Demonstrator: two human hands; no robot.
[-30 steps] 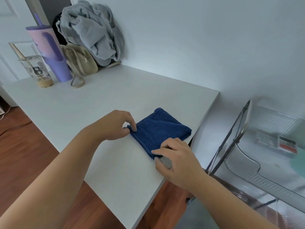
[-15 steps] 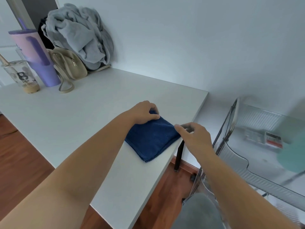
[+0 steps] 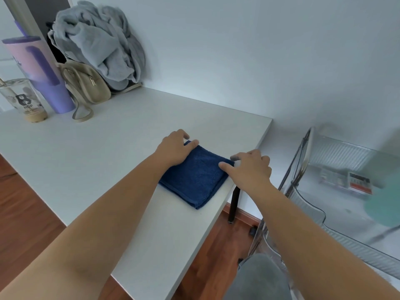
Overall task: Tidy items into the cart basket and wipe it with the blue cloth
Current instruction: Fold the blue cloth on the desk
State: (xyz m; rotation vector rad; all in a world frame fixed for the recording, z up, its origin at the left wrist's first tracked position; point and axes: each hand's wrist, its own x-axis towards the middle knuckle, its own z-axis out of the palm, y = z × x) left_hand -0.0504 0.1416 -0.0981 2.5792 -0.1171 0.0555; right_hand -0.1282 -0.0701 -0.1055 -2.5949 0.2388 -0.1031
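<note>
Blue cloth (image 3: 195, 179): folded into a square, lying flat on the white counter (image 3: 121, 148) near its right edge, one corner pointing toward the viewer.

Left hand (image 3: 174, 149): forearm reaches in from lower left, palm down. The hand rests on the cloth's far-left corner, fingers loosely bent, fingertips at the cloth edge and on the counter just beyond it. No pinch is visible; it presses rather than grips.

Right hand (image 3: 251, 167): forearm reaches in from lower right, palm down. The thumb lies on the cloth's right corner, the fingers are spread and slightly curved over the counter edge just beside the cloth. Whether any finger catches the cloth from beneath cannot be told.

Cart basket (image 3: 311, 191): clear plastic with a metal frame, standing right of the counter, lower than its top. Contents blurred; a small red-and-white pack (image 3: 359, 185) shows inside.

Far left of the counter: purple tumbler (image 3: 41, 72), clear cup (image 3: 23, 100) with a bear print, beige bag (image 3: 86, 83), grey garment (image 3: 101, 44) heaped against the wall.
</note>
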